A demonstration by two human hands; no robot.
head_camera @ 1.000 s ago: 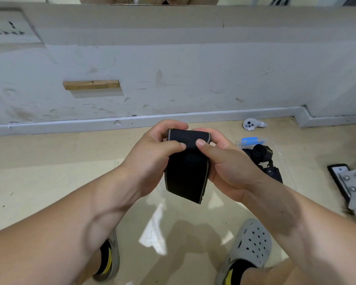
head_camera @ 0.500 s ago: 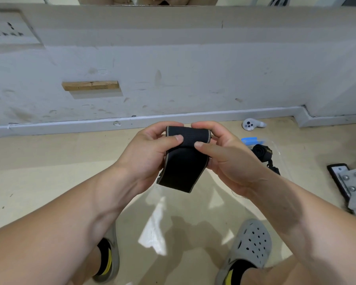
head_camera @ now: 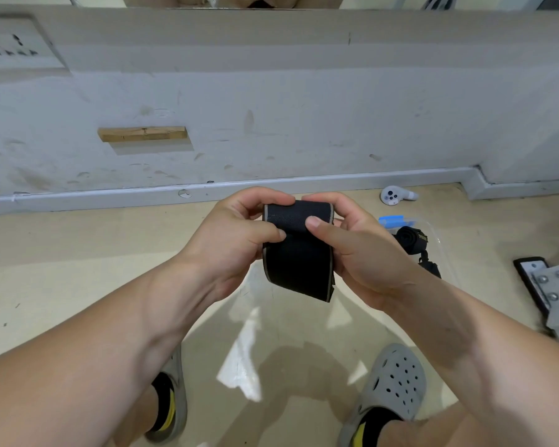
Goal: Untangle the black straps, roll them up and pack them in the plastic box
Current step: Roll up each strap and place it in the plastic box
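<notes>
Centre of frame: wide black strap (head_camera: 296,253), woven, fine-grained, grey-edged, partly rolled at top with a flat tail hanging. Left hand (head_camera: 236,243) and right hand (head_camera: 355,250) both curled round the roll, thumbs pressing its front. Clear plastic box (head_camera: 439,240), right of centre, holds a rolled strap (head_camera: 410,238).

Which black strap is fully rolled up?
The rolled strap in the plastic box; the held strap, gripped by left hand and right hand, trails a tail.
</notes>
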